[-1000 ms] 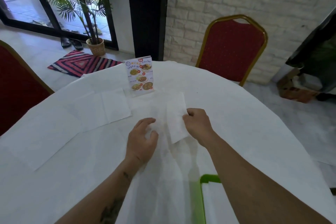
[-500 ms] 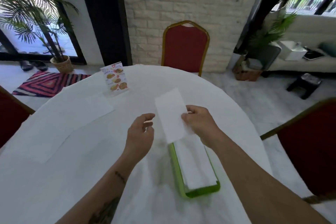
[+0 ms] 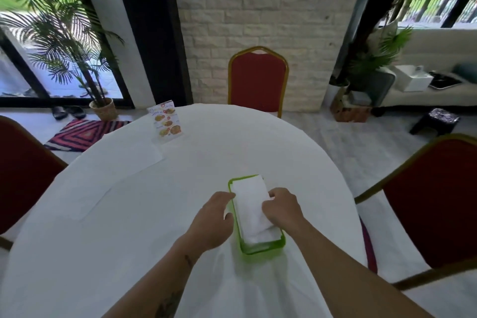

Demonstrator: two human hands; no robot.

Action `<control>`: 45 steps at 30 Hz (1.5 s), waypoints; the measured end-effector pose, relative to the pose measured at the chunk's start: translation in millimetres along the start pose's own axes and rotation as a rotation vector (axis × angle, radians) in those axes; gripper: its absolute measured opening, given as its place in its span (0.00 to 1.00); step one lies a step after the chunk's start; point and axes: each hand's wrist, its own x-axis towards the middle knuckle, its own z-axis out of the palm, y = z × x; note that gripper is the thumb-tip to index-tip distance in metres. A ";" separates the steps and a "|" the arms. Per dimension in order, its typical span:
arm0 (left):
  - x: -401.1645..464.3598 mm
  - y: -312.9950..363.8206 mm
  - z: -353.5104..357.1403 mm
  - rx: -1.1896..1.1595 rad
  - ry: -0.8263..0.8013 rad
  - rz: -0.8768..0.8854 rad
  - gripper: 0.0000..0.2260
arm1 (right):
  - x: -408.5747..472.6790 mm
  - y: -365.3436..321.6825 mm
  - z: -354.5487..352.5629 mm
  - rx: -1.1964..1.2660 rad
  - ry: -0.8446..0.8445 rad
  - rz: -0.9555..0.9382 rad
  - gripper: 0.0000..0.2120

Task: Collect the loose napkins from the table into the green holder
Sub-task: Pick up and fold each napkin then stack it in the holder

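Napkin (image 3: 251, 204) is going into the holder (image 3: 263, 249), near us on the table (image 3: 144, 214); we're pinching it with the right hand (image 3: 282, 208), left hand (image 3: 215, 217) loosely curled alongside. Next we're probably letting go and reaching for the far-left napkins (image 3: 113, 175).

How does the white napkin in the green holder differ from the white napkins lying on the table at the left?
The folded white napkin lies in the green plastic holder, narrow, under the right hand; the white napkins on the table lie spread flat, wider, and untouched. The holder napkin is near the person; the table napkins lie beside the menu card. Both are white paper.
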 end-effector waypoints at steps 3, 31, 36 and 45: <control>-7.0 13.3 10.1 0.081 -0.012 0.016 0.24 | -7.4 2.8 -5.1 -0.194 0.012 -0.070 0.20; -49.5 -38.9 -76.7 -0.245 0.310 -0.296 0.13 | -28.1 -82.9 61.2 -0.332 -0.154 -0.590 0.22; -63.6 -115.9 -127.4 -0.288 0.348 -0.411 0.14 | -35.2 -132.7 131.7 -0.317 -0.251 -0.525 0.23; -57.2 -262.8 -189.2 -0.286 0.258 -0.580 0.21 | -41.5 -185.4 227.5 -0.365 -0.357 -0.397 0.23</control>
